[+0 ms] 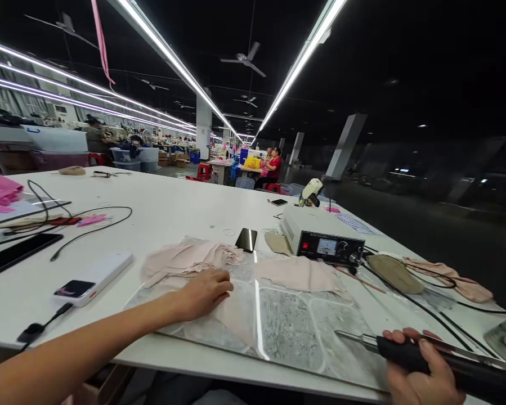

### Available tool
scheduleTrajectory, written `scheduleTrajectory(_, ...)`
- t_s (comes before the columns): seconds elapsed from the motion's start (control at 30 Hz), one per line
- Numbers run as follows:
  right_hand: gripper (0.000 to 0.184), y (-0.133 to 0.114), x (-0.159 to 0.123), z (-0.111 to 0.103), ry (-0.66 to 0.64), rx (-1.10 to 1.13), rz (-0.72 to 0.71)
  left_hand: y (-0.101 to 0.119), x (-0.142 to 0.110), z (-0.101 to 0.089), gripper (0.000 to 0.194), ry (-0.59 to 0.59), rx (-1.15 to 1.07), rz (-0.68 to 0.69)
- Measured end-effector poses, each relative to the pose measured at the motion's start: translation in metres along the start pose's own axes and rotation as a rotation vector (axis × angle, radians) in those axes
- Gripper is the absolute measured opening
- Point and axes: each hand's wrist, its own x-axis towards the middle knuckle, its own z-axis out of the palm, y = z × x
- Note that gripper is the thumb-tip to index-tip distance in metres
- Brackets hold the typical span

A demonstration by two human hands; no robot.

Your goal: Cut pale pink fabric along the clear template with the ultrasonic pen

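Note:
My right hand [421, 365] grips an ultrasonic cutter [404, 351] by its black handle, and its slim metal tip points left, close over the glossy grey board [286, 326]. Above the board's left part is my left hand [206, 292], its fingers curled in and the thumb near them; whatever they hold, if anything, is hidden. Just behind it lies a heap of pale pink fabric pieces [185, 259]. A faint pale piece of fabric [233, 315] shows on the board below that hand. Another pale pink piece [299, 274] lies flat between both hands, further back.
A control box [328, 244] with a dial stands behind the board, its cables running right. A phone [247, 239], a white power bank [94, 278], a black phone [20, 253], loose cables and a tape dispenser [310, 192] lie about the white table [172, 197]. A person [272, 169] sits far back.

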Motion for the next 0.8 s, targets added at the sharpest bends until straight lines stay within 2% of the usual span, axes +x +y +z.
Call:
scheduleTrajectory(0.1,0.025,0.003,0.007,0.009,0.031,0.004,0.006,0.018,0.061,0.02,0.006,-0.059,0.022,0.128)
scheduleTrajectory(0.2,0.027,0.007,0.009,0.013,0.027,0.016,0.031,0.032,0.119,0.046,0.012,-0.109,0.068,0.217)
scheduleTrajectory(0.33,0.024,0.012,0.007,0.009,0.011,0.028,0.026,0.045,0.169,0.077,0.005,-0.181,0.134,0.288)
scheduleTrajectory(0.4,0.023,0.013,0.004,0.007,0.014,0.034,0.019,0.048,0.181,0.087,0.007,-0.202,0.152,0.296)
scheduleTrajectory(0.5,0.027,0.012,0.0,0.007,0.047,0.05,0.007,0.046,0.188,0.091,0.005,-0.209,0.152,0.277)
scheduleTrajectory(0.8,0.03,0.007,-0.007,0.015,0.144,0.06,0.012,0.034,0.194,0.069,0.021,-0.139,0.029,0.231)
